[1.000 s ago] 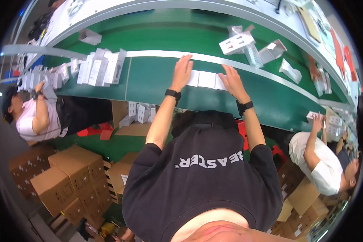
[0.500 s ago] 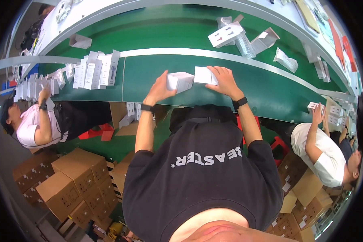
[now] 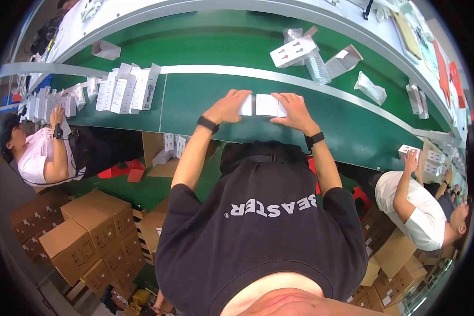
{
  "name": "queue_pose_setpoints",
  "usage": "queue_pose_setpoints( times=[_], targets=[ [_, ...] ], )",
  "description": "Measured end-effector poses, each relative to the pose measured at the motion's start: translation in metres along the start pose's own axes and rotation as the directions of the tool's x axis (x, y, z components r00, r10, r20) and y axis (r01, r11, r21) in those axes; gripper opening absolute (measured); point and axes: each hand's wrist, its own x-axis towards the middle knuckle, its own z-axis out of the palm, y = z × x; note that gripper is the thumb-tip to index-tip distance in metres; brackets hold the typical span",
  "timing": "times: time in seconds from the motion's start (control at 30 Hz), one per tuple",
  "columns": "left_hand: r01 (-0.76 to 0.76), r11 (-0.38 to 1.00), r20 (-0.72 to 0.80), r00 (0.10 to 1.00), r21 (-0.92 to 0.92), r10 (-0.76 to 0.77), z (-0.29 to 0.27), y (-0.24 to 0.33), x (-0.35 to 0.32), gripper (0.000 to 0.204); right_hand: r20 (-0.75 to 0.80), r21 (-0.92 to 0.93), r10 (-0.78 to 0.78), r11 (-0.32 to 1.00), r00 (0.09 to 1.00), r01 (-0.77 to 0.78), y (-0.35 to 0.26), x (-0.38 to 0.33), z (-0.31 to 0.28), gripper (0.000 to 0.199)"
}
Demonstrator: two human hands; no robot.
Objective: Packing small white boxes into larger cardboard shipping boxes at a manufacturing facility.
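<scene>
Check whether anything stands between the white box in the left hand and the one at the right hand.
Nothing visible does. Only a narrow gap over the green bench parts the left white box, in the left hand, from the right white box, at the right hand.

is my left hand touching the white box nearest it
Touching: the head view shows the left hand clasping the white box at its left end.

We seem to be in a packing workshop or factory: people (image 3: 46,158) work along a long green tabletop (image 3: 195,95) bearing many white boxes (image 3: 267,105), and we see big brown cartons (image 3: 97,226) stacked nearby.
</scene>
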Motion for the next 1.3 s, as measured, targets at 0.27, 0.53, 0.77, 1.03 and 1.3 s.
queue_pose_setpoints(
  times=[0.27,0.53,0.77,1.03,1.3],
  targets=[
    [0.005,0.98,-0.096,0.995,0.198,0.014,0.018,0.018,0.031,0.093,-0.053,-0.057,0.03,0.998,0.998,-0.033,-0.001,-0.004,0.001,0.093],
    [0.029,0.976,-0.242,0.97,0.216,0.025,0.035,0.039,0.022,0.085,-0.07,-0.091,0.068,0.993,0.995,-0.075,-0.001,-0.016,-0.002,0.087],
    [0.073,0.965,-0.267,0.964,0.253,-0.003,0.038,0.046,0.021,0.082,-0.154,-0.04,0.029,0.999,0.988,-0.036,-0.004,-0.021,0.0,0.09],
    [0.082,0.961,-0.187,0.982,0.263,-0.032,0.04,0.058,0.031,0.083,-0.445,0.004,0.129,0.99,0.886,-0.142,0.01,-0.041,-0.03,0.078],
    [0.109,0.959,-0.192,0.98,0.26,-0.059,0.047,0.067,0.029,0.085,-0.332,-0.311,0.395,0.812,0.857,-0.494,0.128,-0.144,-0.117,0.069]
  ],
)
